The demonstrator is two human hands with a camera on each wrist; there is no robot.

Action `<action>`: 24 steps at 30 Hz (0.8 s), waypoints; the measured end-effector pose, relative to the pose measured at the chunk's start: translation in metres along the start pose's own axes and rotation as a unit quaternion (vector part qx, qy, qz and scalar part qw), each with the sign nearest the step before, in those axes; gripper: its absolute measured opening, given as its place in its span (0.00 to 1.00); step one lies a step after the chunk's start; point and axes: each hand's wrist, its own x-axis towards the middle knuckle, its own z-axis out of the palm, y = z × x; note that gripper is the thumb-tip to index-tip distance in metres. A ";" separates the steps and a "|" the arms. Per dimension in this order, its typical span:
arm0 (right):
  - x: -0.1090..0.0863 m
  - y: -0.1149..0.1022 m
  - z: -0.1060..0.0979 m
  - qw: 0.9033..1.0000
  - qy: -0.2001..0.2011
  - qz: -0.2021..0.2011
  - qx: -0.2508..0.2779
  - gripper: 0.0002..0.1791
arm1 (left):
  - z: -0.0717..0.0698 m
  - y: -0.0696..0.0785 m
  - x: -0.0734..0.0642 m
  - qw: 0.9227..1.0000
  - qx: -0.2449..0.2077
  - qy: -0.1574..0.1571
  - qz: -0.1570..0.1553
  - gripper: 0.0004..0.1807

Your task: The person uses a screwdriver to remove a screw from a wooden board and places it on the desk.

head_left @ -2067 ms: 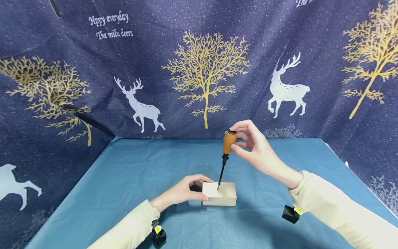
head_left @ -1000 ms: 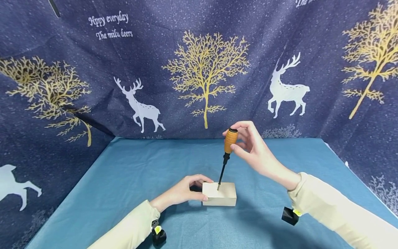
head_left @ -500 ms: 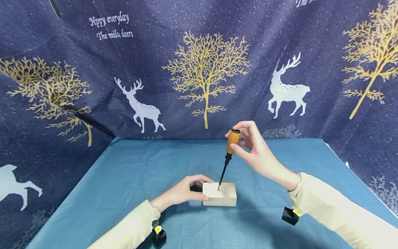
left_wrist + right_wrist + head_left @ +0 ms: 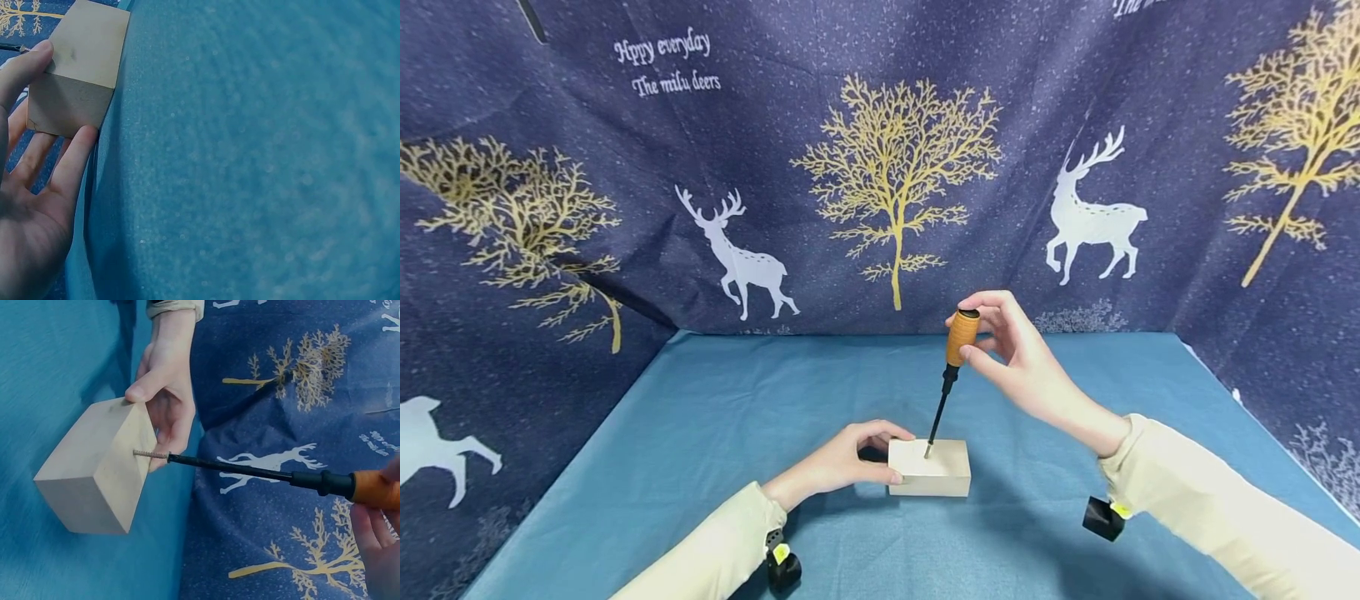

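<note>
A pale wooden block (image 4: 943, 468) lies on the cloth in the head view. My left hand (image 4: 842, 460) grips its left end, thumb on the near side and fingers on the far side. From the top face of the block rises a screw (image 4: 150, 454), clearest in the right wrist view. The tip of a screwdriver (image 4: 938, 410) meets the screw's head, its black shaft leaning slightly right. My right hand (image 4: 1018, 358) holds the orange handle near its black end cap between thumb and fingers. In the left wrist view the left thumb and fingertips press on the block (image 4: 87, 47).
Blue cloth (image 4: 737, 400) covers the table. Behind it hangs a dark blue curtain (image 4: 865, 250) printed with deer and golden trees. Each wrist carries a small black camera, such as the one under the right sleeve (image 4: 1103, 518).
The screwdriver handle has tilted a little to the right, and my right hand has shifted slightly with it. My left hand and the block stay where they were.
</note>
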 end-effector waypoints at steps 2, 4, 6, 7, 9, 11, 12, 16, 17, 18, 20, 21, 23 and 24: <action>-0.001 0.000 0.000 1.000 -0.007 -0.005 0.016 0.25 | 0.000 -0.001 0.000 1.000 0.000 0.000 -0.002 0.26; -0.001 0.000 0.000 1.000 -0.007 -0.004 0.022 0.26 | 0.000 -0.001 0.000 1.000 0.001 0.000 -0.001 0.26; -0.002 0.001 0.001 1.000 0.003 0.003 0.017 0.28 | 0.000 -0.001 0.000 1.000 0.000 0.001 0.001 0.26; -0.002 0.001 0.001 1.000 0.009 0.007 0.012 0.28 | 0.000 -0.001 0.000 1.000 -0.001 0.001 0.003 0.26; -0.002 0.002 0.000 1.000 0.019 0.015 0.005 0.29 | 0.000 -0.002 0.001 1.000 -0.002 0.001 0.005 0.26; -0.002 0.002 0.000 1.000 0.023 0.017 -0.001 0.29 | 0.000 -0.002 0.001 1.000 -0.002 0.000 0.006 0.26; -0.002 0.002 0.000 1.000 0.023 0.016 0.001 0.28 | 0.000 -0.002 0.001 1.000 -0.002 0.000 0.005 0.26; -0.002 0.001 -0.001 1.000 0.009 0.006 0.013 0.27 | -0.001 -0.002 0.001 1.000 -0.006 -0.004 -0.002 0.25; -0.002 0.001 -0.001 1.000 0.007 0.003 0.014 0.27 | -0.001 -0.001 0.001 1.000 -0.007 -0.005 -0.002 0.25; -0.003 0.001 0.000 1.000 0.005 0.003 0.014 0.27 | -0.001 -0.001 0.001 1.000 -0.008 -0.005 -0.004 0.25; -0.004 0.000 0.001 1.000 0.008 0.007 0.003 0.27 | -0.001 -0.001 0.001 1.000 -0.010 -0.006 -0.004 0.25; -0.004 0.000 0.001 1.000 0.012 0.012 -0.003 0.26 | -0.001 -0.001 0.001 1.000 -0.011 -0.007 -0.004 0.25; -0.005 0.000 0.002 0.999 0.023 0.021 -0.013 0.27 | -0.001 -0.001 0.001 1.000 -0.011 -0.007 -0.003 0.25; -0.005 0.001 0.002 0.999 0.028 0.026 -0.014 0.27 | -0.001 -0.001 0.001 1.000 -0.012 -0.008 -0.004 0.25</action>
